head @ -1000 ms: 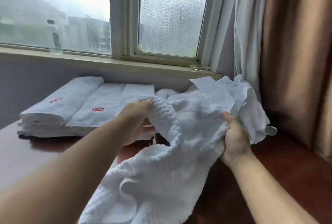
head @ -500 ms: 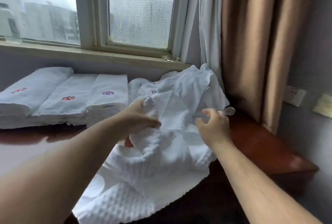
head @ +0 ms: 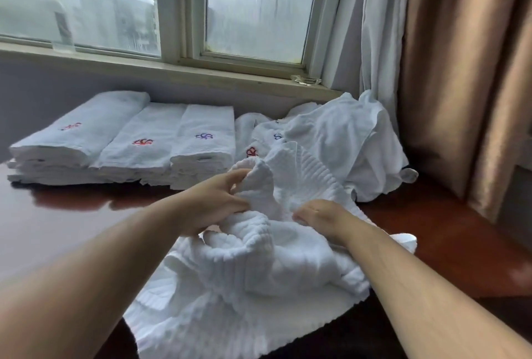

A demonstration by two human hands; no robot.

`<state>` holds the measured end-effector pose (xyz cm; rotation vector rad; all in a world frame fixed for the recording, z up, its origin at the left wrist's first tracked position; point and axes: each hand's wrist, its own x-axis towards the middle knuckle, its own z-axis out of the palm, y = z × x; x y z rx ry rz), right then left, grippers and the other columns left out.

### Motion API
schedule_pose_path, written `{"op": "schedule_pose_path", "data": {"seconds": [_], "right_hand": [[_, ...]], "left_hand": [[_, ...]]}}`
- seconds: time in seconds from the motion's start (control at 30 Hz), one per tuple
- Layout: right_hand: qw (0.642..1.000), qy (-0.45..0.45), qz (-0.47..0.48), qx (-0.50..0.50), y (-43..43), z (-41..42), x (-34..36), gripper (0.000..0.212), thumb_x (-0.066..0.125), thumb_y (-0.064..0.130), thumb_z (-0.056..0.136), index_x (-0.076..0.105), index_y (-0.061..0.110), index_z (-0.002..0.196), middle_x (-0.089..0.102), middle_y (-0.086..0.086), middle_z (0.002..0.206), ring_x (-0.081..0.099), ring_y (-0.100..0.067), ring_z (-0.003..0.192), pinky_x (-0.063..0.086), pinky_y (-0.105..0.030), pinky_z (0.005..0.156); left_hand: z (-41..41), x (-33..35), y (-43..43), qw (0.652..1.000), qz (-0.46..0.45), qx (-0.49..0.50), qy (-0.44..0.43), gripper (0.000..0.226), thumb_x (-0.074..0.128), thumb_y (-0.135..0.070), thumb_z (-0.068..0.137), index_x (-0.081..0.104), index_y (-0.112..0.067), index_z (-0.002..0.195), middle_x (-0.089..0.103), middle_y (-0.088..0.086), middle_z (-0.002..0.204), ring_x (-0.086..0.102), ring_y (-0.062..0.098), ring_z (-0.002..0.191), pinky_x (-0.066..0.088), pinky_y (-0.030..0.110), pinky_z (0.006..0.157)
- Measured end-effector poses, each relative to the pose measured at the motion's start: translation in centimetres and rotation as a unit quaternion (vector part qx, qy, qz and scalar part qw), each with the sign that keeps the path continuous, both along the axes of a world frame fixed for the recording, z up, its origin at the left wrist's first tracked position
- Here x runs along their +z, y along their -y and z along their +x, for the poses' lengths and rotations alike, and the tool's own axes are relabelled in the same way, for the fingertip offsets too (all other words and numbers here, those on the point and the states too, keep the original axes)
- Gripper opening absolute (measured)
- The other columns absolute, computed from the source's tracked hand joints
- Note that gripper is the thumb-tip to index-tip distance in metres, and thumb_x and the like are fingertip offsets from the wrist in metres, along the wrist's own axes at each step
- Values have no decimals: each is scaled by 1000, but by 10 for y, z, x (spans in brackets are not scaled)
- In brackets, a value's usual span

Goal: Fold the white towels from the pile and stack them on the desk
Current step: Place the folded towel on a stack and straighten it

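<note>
The towel (head: 259, 281) lay crumpled across the lower middle of the frame, part on the bench (head: 72, 220) and part hanging over its near edge. The left hand (head: 214, 203) pinched a raised fold between thumb and curled fingers (head: 240, 176), just left of centre. The right hand (head: 322, 214) lay on the cloth to its right, fingers close together and nearly flat, seemingly pressing or feeling for an edge rather than gripping.

The step appeared to be finding corners so the cloth could be opened out. It would likely go best if each hand traced the hem to a corner, then lifted and shook the cloth flat before any fold, since folding a bunched cloth traps lumps.

The towel was thick, white and ribbed in a waffle-like weave, soft enough to slump into rolls. The folded stacks (head: 129, 142) in the left middle were flat, oblong and smoother, with small red and purple stitched marks on top. The loose pile (head: 339, 140) in the right middle looked thinner and wrinkled. The bench was dark reddish wood, glossy and reflective. A brown curtain (head: 460, 70) hung in heavy pleats at the right.
</note>
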<state>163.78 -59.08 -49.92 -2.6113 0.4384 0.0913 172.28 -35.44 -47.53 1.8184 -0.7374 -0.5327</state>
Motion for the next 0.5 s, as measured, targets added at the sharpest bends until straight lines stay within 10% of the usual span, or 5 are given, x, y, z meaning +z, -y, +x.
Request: {"op": "schedule_pose_path", "data": {"seconds": [0.17,0.27,0.33,0.4,0.5], "right_hand": [[952,-161,-250,-79,19,-34,16,41,29,32,101,62,25,125,60,-6,136,55,-31,122,45,-47,100],[909,-261,-298,-133,17,-41,28,30,36,24,95,64,25,105,57,0,135,54,-29,119,42,-44,97],[914,-170,-334,-156,12,-36,36,18,42,22,93,58,20,85,62,-2,123,56,-28,103,43,-39,82],[950,6,-270,-156,7,-24,38,31,40,37,98,59,17,83,68,-8,115,61,-30,99,41,-35,76],[980,48,91,-169,-18,-2,29,77,33,75,92,65,6,84,75,-14,82,72,-32,70,51,-29,59]], "left_hand": [[2,2,27,996,-11,-69,48,48,69,-5,90,66,-44,119,77,-5,99,75,20,88,62,42,74],[0,-1,41,994,-47,-85,53,48,76,-12,85,66,-46,118,77,-5,97,74,9,85,60,25,73],[1,-7,43,994,-27,-47,96,47,82,-28,79,63,-55,112,74,-7,95,72,3,82,57,18,73],[3,-13,37,990,31,-24,134,37,82,-45,74,61,-58,101,71,-11,89,67,-6,71,46,7,54],[7,-27,17,982,119,-22,145,51,75,-62,78,54,-39,118,71,-11,90,64,-7,61,42,9,48]]}}
